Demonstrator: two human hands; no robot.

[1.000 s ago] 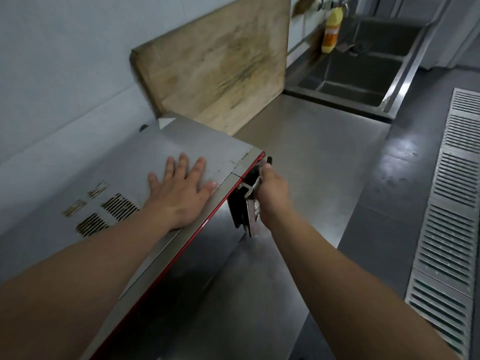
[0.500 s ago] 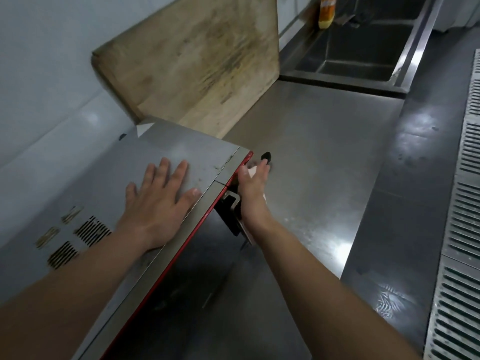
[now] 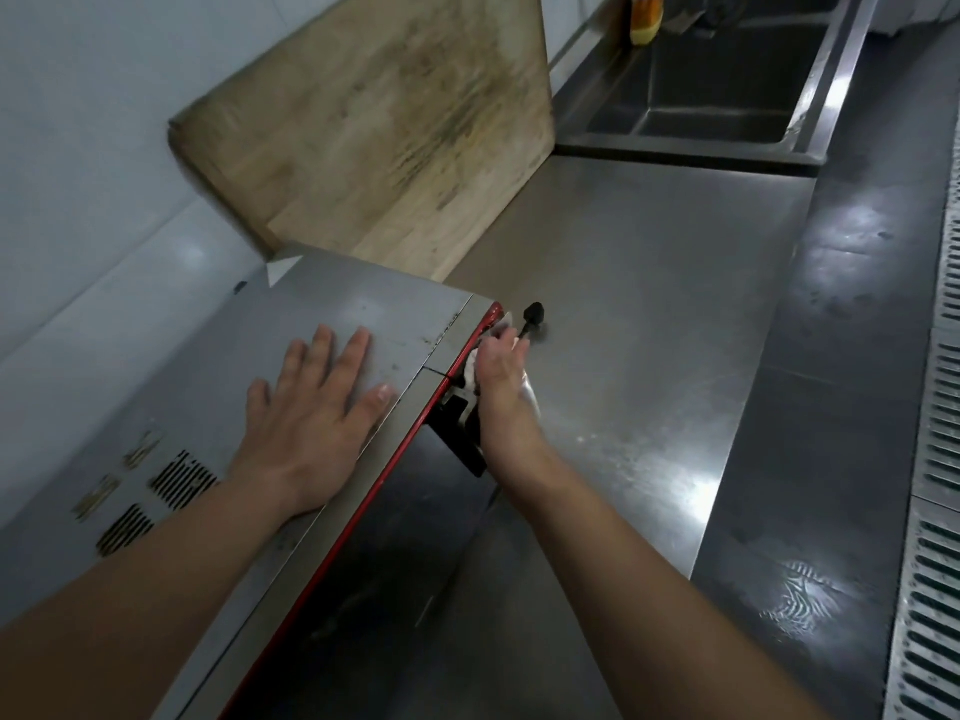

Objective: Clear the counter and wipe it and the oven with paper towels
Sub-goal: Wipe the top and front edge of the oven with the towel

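Oven (image 3: 363, 324), the steel box with red front trim at the counter's left end: your right hand (image 3: 498, 376), gripping a crumpled white paper towel (image 3: 471, 375), has slid up from the black door latch (image 3: 462, 433) to the top front corner, so wiping continues. Your left hand (image 3: 317, 407) stays spread flat on top; the steel sink basin (image 3: 810, 142) beyond the counter's far edge shows nothing inside.

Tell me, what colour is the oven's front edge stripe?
Red. The oven's edge stripe shows best in the head view.
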